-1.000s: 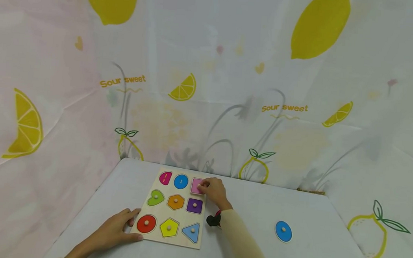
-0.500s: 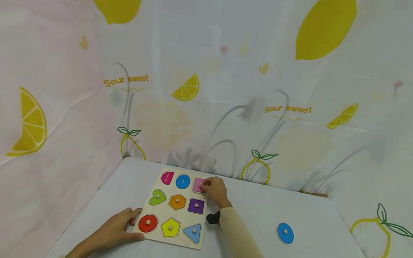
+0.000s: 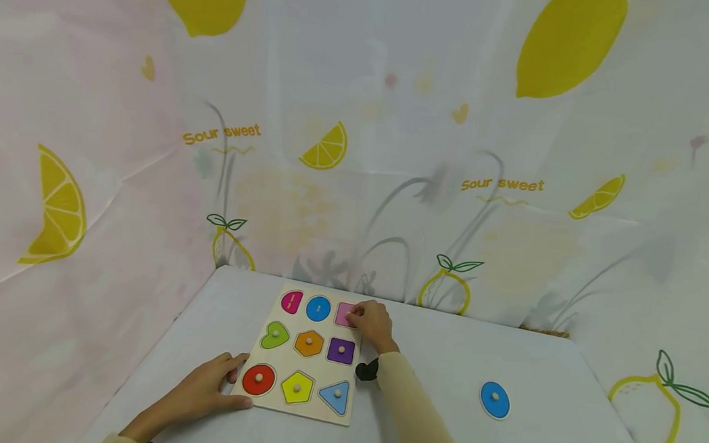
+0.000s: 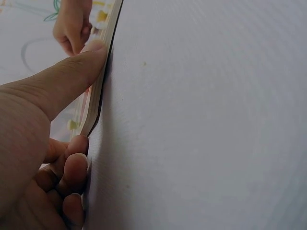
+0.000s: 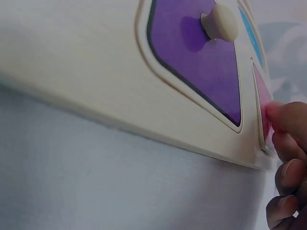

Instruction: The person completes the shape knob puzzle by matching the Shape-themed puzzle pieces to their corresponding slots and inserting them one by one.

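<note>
A wooden shape puzzle board (image 3: 321,367) lies on the white table, filled with several coloured knobbed pieces. My right hand (image 3: 365,319) is at the board's far right corner, fingertips (image 5: 284,120) pinching the pink square piece (image 3: 343,311). The purple square (image 5: 201,52) sits seated just nearer. My left hand (image 3: 229,381) rests at the near left corner beside the red circle (image 3: 258,379), its thumb (image 4: 72,81) lying straight along the board's edge (image 4: 103,72) and its fingers against the side. A loose blue oval piece (image 3: 494,399) lies far to the right on the table.
Lemon-print cloth walls (image 3: 359,147) close in the table at the back and on both sides. The table's white surface (image 3: 443,362) stretches between the board and the blue oval. A black wrist camera (image 3: 368,370) sits on my right forearm.
Both hands and all pieces keep their places; only the head view has shifted slightly.
</note>
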The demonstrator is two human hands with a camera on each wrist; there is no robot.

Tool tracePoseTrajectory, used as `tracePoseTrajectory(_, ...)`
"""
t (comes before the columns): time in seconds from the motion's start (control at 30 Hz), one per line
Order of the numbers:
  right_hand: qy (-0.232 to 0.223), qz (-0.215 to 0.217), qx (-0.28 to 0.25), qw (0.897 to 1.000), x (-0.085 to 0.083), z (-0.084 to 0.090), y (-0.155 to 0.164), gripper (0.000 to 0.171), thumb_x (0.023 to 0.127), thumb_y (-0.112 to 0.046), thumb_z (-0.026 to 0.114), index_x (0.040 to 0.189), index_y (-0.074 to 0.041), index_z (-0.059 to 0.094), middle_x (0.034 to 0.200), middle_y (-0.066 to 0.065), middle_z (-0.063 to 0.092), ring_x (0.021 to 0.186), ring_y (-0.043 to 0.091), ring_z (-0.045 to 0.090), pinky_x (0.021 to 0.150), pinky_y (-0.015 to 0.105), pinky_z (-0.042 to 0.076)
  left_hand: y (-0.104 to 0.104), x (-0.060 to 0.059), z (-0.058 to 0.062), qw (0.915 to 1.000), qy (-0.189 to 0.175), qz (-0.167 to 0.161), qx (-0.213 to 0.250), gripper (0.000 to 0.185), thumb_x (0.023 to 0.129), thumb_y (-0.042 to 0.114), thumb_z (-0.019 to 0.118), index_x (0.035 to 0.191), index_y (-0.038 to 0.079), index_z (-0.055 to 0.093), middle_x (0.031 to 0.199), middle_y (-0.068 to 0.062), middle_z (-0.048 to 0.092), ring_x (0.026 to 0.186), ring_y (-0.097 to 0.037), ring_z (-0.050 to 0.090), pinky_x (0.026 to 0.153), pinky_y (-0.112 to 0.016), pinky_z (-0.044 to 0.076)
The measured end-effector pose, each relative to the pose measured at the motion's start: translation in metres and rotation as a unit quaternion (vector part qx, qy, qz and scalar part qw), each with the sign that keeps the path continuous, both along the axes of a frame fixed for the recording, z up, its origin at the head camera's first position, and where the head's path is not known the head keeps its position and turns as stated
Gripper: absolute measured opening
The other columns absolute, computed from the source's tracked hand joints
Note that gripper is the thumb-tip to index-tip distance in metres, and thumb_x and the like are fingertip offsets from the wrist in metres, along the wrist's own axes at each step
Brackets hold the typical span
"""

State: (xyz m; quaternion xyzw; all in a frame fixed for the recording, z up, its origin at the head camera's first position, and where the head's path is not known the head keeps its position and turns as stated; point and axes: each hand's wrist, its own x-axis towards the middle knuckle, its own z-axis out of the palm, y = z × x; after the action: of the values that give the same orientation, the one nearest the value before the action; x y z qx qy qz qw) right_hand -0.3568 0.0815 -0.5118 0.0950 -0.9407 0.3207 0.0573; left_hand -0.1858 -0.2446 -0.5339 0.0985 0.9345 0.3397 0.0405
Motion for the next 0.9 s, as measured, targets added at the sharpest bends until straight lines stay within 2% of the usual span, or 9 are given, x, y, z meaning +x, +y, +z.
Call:
tracePoseTrajectory(0.2, -0.011, -0.004, 0.003, 1.000, -0.001, 0.001, 0.001, 0.016, 0.092, -0.025, 0.079, 0.094, -0.009, 0.080, 0.072, -0.003, 0.061, 0.068, 0.013, 0.053, 0.061, 0.030, 0.045, 0.000, -0.001, 0.001, 1.0000, 0.004, -0.005, 0.002, 0.095, 0.070, 0.049, 0.092, 0.142, -0.003, 0.057, 0.089, 0.003, 0.045, 0.071, -0.008, 0.042, 0.059, -0.024, 0.036)
tracePoseTrajectory(0.4, -0.013, 0.007, 0.009, 1.000, 0.003, 0.006, 0.005, 0.019, 0.092, -0.027, 0.079, 0.097, -0.009, 0.080, 0.080, 0.000, 0.067, 0.072, 0.016, 0.057, 0.066, 0.034, 0.049, 0.000, 0.000, 0.001, 1.0000, 0.005, -0.006, 0.000, 0.096, 0.071, 0.050, 0.091, 0.143, -0.003, 0.056, 0.089, 0.003, 0.045, 0.072, -0.008, 0.041, 0.059, -0.024, 0.036)
tracePoseTrajectory(0.5, 0.006, 0.018, 0.014, 1.000, 0.004, 0.005, 0.014, 0.021, 0.091, -0.031, 0.079, 0.098, -0.011, 0.079, 0.082, 0.000, 0.068, 0.071, 0.014, 0.057, 0.063, 0.032, 0.048, 0.000, 0.001, 0.001, 0.9999, 0.007, -0.009, 0.005, 0.095, 0.072, 0.049, 0.091, 0.143, -0.004, 0.056, 0.089, 0.003, 0.045, 0.072, -0.008, 0.041, 0.059, -0.024, 0.035)
tracePoseTrajectory(0.7, 0.050, 0.060, 0.005, 0.997, 0.013, 0.005, 0.045, 0.013, 0.091, -0.022, 0.079, 0.099, -0.012, 0.079, 0.075, -0.003, 0.065, 0.060, 0.010, 0.050, 0.051, 0.027, 0.040, 0.001, 0.003, 0.002, 0.9998, 0.007, -0.017, 0.011, 0.096, 0.073, 0.049, 0.091, 0.143, -0.006, 0.055, 0.089, 0.003, 0.045, 0.071, -0.007, 0.041, 0.059, -0.023, 0.036)
tracePoseTrajectory(0.9, 0.073, 0.068, -0.017, 0.995, 0.027, 0.013, 0.080, 0.011, 0.091, -0.020, 0.080, 0.097, -0.011, 0.079, 0.072, -0.006, 0.063, 0.060, 0.008, 0.049, 0.053, 0.025, 0.040, -0.001, 0.004, 0.003, 0.9992, 0.028, -0.029, 0.001, 0.094, 0.074, 0.051, 0.089, 0.141, -0.006, 0.056, 0.090, 0.005, 0.044, 0.071, -0.005, 0.040, 0.060, -0.023, 0.035)
